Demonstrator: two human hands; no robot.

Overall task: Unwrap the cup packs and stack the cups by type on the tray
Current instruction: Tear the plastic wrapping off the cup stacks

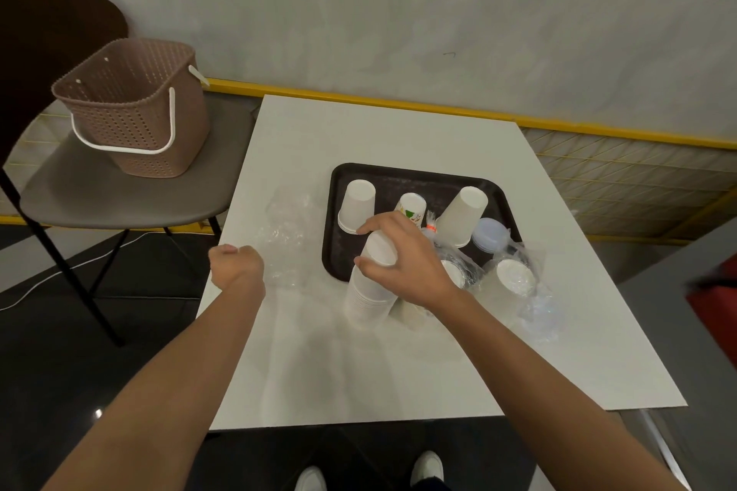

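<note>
The right hand [402, 255] curls its fingers [367, 228] round the top of the white cup stack [369, 299], which stands on the counter [359, 371] beside the tray's [339, 179] near-left corner. The left hand [236, 263] is curled at the counter's left edge; whether it holds the clear wrap [285, 235] I cannot tell. Better to grip lower and lift straight, keeping 1 column.

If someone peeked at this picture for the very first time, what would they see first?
Most likely the right hand in the middle, gripping the top of a tall stack of white cups at the near edge of the dark tray. Next come the upside-down cups standing on that tray, and the brown basket on the chair to the left of the table.
</note>
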